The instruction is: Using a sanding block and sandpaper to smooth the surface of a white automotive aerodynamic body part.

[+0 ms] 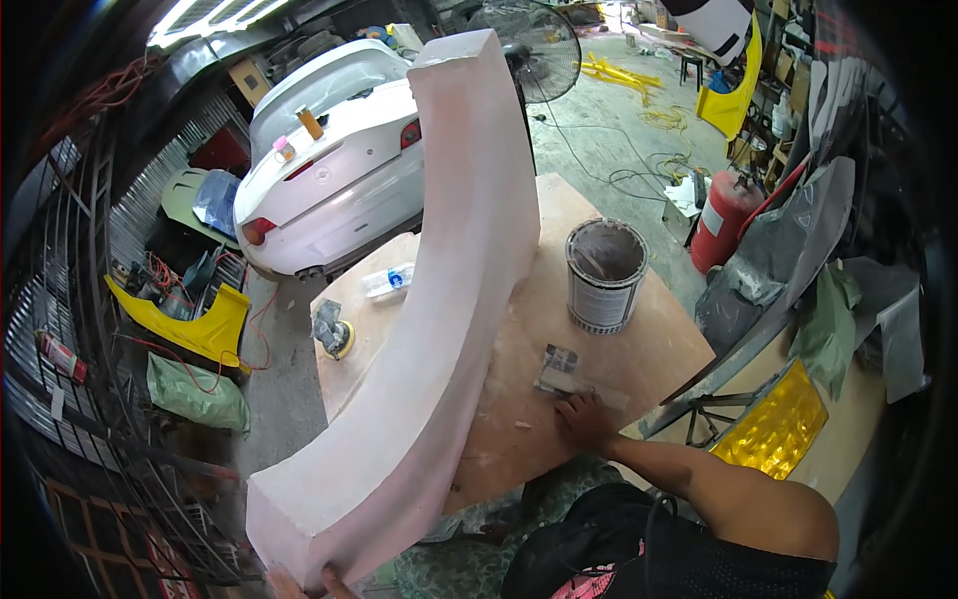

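A long, curved, whitish panel (pixel 419 329) with pinkish smears stands tilted across the middle, its near end low on the left. My left hand (pixel 304 583) is at that near end, partly cut off by the picture's lower edge, with its fingers against the panel's bottom corner. My right hand (pixel 586 419) rests on the dusty tabletop (pixel 509 429), fingers spread. Its fingertips touch a pale flat strip (pixel 599 393) whose kind I cannot make out. Just beyond lies a grey printed scrap of paper (pixel 557 364). An open metal can (pixel 606 290) with grey residue inside stands farther back.
Left of the panel, a round sander-like tool (pixel 332 331) and a clear plastic bottle (pixel 387 281) lie on the table. Behind are a white car (pixel 339 190) and a fan (pixel 534 55). A red cylinder (pixel 725 222) and a yellow fender (pixel 200 324) stand off the table.
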{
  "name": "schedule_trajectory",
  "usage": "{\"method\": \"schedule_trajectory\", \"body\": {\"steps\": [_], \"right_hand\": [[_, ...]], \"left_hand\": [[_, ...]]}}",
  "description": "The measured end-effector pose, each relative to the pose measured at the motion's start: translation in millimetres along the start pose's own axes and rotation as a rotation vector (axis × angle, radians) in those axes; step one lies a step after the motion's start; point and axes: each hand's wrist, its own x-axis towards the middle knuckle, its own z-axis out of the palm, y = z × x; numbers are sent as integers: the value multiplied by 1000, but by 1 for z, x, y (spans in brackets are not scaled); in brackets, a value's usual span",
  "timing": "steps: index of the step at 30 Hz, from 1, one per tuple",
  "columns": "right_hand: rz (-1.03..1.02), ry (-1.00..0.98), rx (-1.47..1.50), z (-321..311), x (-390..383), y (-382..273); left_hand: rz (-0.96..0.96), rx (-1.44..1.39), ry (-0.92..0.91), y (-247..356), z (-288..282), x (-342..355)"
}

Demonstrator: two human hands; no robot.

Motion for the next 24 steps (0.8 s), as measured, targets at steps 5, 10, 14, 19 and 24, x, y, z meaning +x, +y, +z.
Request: {"method": "schedule_trajectory", "body": {"steps": [5, 10, 14, 19, 24], "right_hand": [[27, -3, -25, 2, -1, 2], [45, -45, 6, 2, -4, 1], [49, -84, 18, 3, -3, 3], [73, -51, 48, 5, -4, 0], [61, -19, 64, 11, -9, 1]], "left_hand": [[-43, -160, 222, 5, 33, -7], [49, -49, 329, 1, 47, -6], [91, -110, 379, 2, 52, -4], [92, -71, 372, -1, 53, -6], [109, -59, 359, 2, 45, -2]]}}
